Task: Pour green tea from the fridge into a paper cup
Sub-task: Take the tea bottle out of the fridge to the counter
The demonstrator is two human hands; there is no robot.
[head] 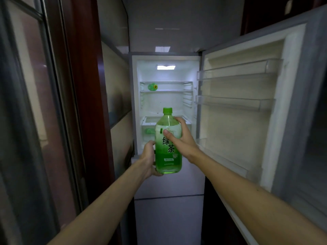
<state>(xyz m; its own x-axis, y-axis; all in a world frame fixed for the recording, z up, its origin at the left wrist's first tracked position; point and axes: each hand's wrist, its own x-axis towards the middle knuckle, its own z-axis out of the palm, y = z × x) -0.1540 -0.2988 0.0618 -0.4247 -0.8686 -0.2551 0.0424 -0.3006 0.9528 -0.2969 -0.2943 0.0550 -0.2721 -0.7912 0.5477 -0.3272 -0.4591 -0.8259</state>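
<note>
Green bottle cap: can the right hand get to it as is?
Probably yes. The cap stands bare just above the right hand, and the left hand grips the bottle low, so the right could let go.

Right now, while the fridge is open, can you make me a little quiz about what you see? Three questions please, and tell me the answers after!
1. True or false: the left hand and the right hand both hold the green tea bottle.
2. Which hand's fingers grip the bottle lower down, near its base? A) left B) right C) neither
3. Fill in the gap: the fridge door stands ____.

Key: 1 true. 2 A. 3 open.
</note>
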